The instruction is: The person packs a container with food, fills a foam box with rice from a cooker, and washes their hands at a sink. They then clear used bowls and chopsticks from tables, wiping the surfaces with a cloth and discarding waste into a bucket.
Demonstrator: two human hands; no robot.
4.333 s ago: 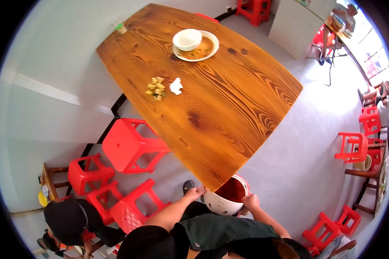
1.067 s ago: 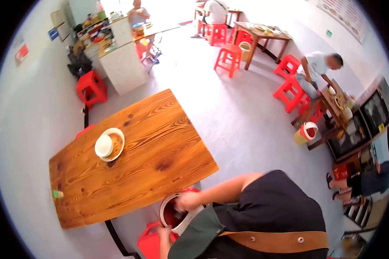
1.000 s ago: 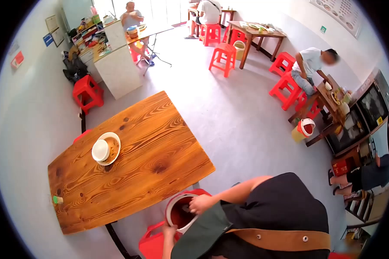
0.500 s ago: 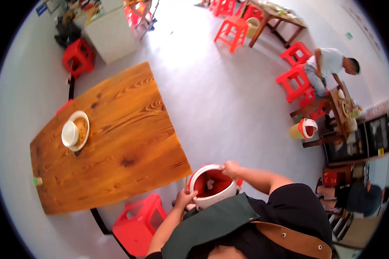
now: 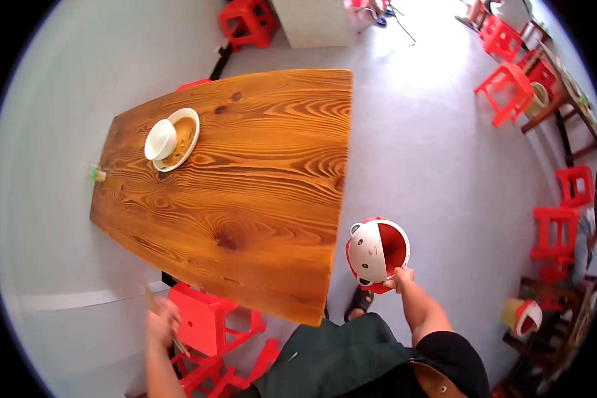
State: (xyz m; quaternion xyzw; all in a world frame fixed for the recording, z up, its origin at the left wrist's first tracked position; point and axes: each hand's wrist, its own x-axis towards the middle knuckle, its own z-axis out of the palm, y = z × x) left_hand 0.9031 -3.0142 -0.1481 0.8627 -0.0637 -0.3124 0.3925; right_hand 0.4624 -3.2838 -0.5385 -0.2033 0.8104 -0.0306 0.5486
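Note:
My right hand (image 5: 400, 278) grips the rim of a small trash bin (image 5: 367, 255) with a white half lid, a printed animal face and a red inside. The bin hangs beside the table's right edge, over my shoe. My left hand (image 5: 162, 323), a little blurred, is closed around thin wooden chopsticks (image 5: 181, 346) that poke out on both sides of it. It is over the floor by a red stool (image 5: 199, 318) at the table's near side. On the wooden table (image 5: 265, 199), a white bowl (image 5: 160, 140) rests tilted on an oval plate (image 5: 191, 129) with brown sauce and food scraps.
A small green-topped item (image 5: 99, 175) stands at the table's wall end. More red stools (image 5: 248, 24) are at the back and along the right (image 5: 554, 232). Another bin (image 5: 523, 317) stands at the right by a dark table. A person sits partly visible at the far right.
Both hands were on the bin; now only my right holds it, farther right. My left has moved left and holds chopsticks. The view has turned right.

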